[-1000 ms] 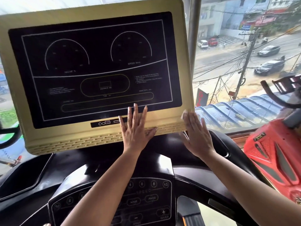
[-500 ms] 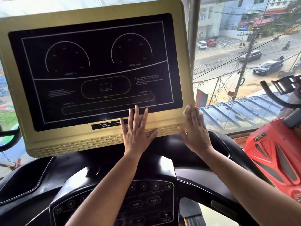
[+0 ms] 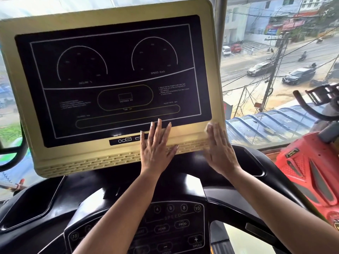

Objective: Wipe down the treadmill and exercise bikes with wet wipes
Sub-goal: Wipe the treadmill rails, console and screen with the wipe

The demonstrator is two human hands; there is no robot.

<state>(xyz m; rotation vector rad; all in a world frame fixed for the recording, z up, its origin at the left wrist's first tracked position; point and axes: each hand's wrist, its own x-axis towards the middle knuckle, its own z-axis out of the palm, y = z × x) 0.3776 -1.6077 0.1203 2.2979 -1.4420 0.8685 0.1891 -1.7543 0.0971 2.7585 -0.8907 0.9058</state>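
The left hand [image 3: 156, 145] lies flat on the gold lower frame of the treadmill console [image 3: 82, 158], fingers straight and spread. The right hand [image 3: 221, 149], fingers straight and close together, presses a pale wet wipe [image 3: 208, 126] against the frame's lower right corner. A red exercise bike [image 3: 308, 171] stands beside it.

Flat left hand [image 3: 155, 151], flat right hand [image 3: 220, 150].

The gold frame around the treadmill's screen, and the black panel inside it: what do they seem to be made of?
The gold frame looks like moulded plastic with a matt, painted finish: rounded corners and vent slots moulded along its bottom. The black panel seems a smooth dark sheet, perhaps plastic or glass, with printed white lines.
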